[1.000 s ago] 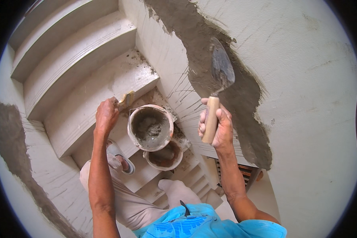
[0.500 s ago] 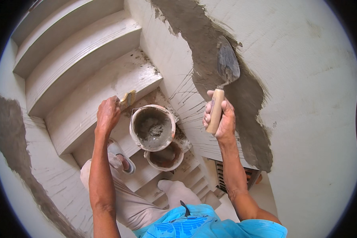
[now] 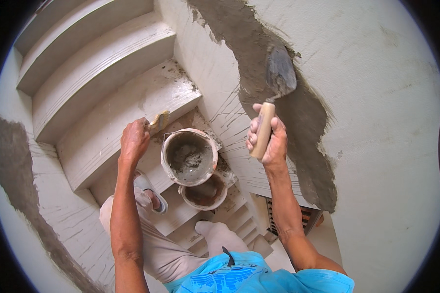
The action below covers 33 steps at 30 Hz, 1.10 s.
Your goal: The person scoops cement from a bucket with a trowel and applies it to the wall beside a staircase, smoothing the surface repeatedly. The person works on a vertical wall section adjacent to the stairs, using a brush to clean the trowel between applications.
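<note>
Trowel handle (image 3: 263,131) shifted, right fingers (image 3: 252,135) gripping it, brush (image 3: 160,120) in left fingers (image 3: 142,128), buckets (image 3: 164,158) between

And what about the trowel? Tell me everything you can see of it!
The trowel has a broad, smeared, dark gray blade that looks like metal, a thin bent neck and a chunky, pale handle that looks wooden. The right grip is closed around the handle. The blade points up the picture, over the gray band on the wall. I can't tell whether it touches.
</note>
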### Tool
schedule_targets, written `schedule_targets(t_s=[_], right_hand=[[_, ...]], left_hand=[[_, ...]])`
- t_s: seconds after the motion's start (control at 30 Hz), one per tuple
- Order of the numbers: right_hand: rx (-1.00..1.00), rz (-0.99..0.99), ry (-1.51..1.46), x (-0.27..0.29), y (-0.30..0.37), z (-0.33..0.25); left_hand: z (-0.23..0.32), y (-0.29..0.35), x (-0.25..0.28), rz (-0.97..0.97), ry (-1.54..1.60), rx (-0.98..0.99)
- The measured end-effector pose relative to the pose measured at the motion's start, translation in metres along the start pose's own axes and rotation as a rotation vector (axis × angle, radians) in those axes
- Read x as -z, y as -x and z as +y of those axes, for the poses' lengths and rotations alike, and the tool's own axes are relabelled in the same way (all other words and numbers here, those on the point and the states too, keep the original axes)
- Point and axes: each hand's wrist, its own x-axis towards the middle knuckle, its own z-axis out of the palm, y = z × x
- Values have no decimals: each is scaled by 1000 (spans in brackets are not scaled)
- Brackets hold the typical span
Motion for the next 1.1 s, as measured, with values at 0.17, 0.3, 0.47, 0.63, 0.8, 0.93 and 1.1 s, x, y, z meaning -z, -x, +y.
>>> schedule_targets(t_s=[0.17,0.3,0.47,0.63,0.8,0.93,1.1], right_hand=[[-5,0,-136,10,31,6],[9,-13,-58,1,23,6],[47,-3,7,-3,10,4],[61,60,-93,15,55,20],[-3,52,93,2,51,19],[-139,42,204,7,46,34],[-517,6,564,48,88,70]], left_hand=[[-2,1,2,12,7,30],[-1,0,0,12,-2,29],[2,1,-2,-11,2,14],[1,3,-5,0,-5,22],[-4,0,-8,0,-11,-8],[-20,-1,-18,73,-31,-101],[-27,-3,-9,93,-46,-126]])
